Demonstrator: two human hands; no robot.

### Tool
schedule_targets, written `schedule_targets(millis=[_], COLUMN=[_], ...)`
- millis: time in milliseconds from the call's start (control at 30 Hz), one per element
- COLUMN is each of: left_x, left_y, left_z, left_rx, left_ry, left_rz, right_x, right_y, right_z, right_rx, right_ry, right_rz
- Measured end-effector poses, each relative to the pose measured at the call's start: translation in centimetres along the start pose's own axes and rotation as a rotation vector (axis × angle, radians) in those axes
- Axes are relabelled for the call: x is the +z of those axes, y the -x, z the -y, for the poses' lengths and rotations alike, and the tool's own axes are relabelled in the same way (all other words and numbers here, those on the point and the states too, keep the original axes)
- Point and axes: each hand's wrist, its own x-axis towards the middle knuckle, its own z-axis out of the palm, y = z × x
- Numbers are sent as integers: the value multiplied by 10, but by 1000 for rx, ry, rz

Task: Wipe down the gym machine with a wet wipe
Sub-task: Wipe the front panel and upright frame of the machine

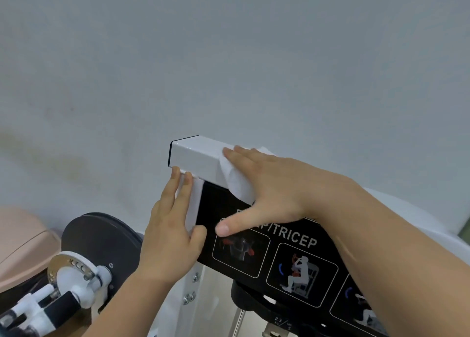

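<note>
Frame center: right hand (269, 184) lies flat, fingers straight, pressing wet wipe (234, 181) onto top beam of gym machine (193, 153), likely for scrubbing pressure. Left hand (173, 224), also flat, grasps nothing, braces white upright (194, 204).

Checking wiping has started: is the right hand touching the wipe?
Touching. Head view: right hand lies flat on the wet wipe over the white beam.
</note>
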Motion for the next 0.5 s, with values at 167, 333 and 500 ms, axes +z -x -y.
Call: schedule_targets(millis=[167,333,500], left_x=[-2,13,26], left_y=[-1,54,74], left_z=[3,26,25], left_rx=[45,-72,-73], left_ry=[43,-53,-57], left_rz=[-2,36,71], right_x=[15,39,56], right_y=[-54,-33,20], right_z=[44,20,-24], right_rx=[-172,-221,-254], right_ry=[339,721,809], right_rz=[-200,-292,-291])
